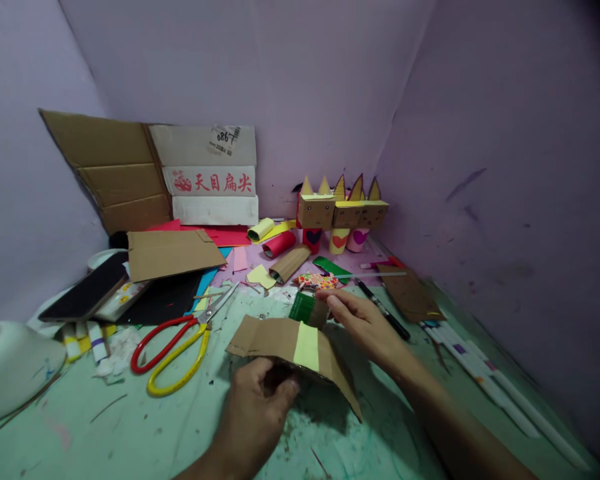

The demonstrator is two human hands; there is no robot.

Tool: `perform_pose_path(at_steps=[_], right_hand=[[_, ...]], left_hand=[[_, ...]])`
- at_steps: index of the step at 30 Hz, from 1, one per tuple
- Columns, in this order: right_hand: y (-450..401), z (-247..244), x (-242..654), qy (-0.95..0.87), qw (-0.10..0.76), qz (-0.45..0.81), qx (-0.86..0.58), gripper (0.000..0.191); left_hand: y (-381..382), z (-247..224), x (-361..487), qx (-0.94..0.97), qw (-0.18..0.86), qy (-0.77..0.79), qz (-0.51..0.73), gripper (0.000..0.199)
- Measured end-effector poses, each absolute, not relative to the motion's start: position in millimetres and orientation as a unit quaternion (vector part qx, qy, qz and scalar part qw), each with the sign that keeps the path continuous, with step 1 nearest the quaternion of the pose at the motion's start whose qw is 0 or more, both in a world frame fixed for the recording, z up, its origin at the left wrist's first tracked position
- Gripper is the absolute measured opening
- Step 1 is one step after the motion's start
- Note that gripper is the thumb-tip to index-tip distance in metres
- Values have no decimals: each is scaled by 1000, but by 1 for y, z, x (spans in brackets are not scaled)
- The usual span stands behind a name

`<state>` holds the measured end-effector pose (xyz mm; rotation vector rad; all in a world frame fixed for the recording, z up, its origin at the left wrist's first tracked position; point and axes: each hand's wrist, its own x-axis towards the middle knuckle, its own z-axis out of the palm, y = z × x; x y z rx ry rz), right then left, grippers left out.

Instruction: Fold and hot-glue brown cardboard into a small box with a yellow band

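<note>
My left hand (pixel 255 413) holds the near edge of a folded piece of brown cardboard (pixel 270 340), thumb and fingers closed on it. A pale yellow strip (pixel 307 347) runs across this cardboard, which bends down at its right side. My right hand (pixel 363 323) is just beyond it, fingertips closed at a small green-and-brown piece (pixel 303 307); its thumb is mostly hidden. Scissors (pixel 200 327) with one red and one yellow handle lie partly open to the left. A black pen (pixel 383 310) lies behind my right hand.
Several box-headed cardboard figures (pixel 317 212) stand at the back. Nearby lie a red tube (pixel 279 244) and a brown tube (pixel 290 264). A phone (pixel 85 287), a white bowl (pixel 15 370) and an unfolded carton (pixel 210 177) occupy the left. White markers (pixel 480 373) lie along the right wall.
</note>
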<state>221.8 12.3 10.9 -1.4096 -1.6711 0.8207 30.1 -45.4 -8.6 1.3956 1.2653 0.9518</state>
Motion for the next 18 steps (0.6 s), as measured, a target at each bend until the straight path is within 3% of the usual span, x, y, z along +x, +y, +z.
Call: perform_pose_path(at_steps=[11,18], right_hand=[[-6,28,214,-709,315,337,-533,40],[-13,35,215,-736,255,332,-532,55]], left_hand=[[-47,-7,29,600,466,509,403,17],[-47,-4,29,600,444,528,405,17]])
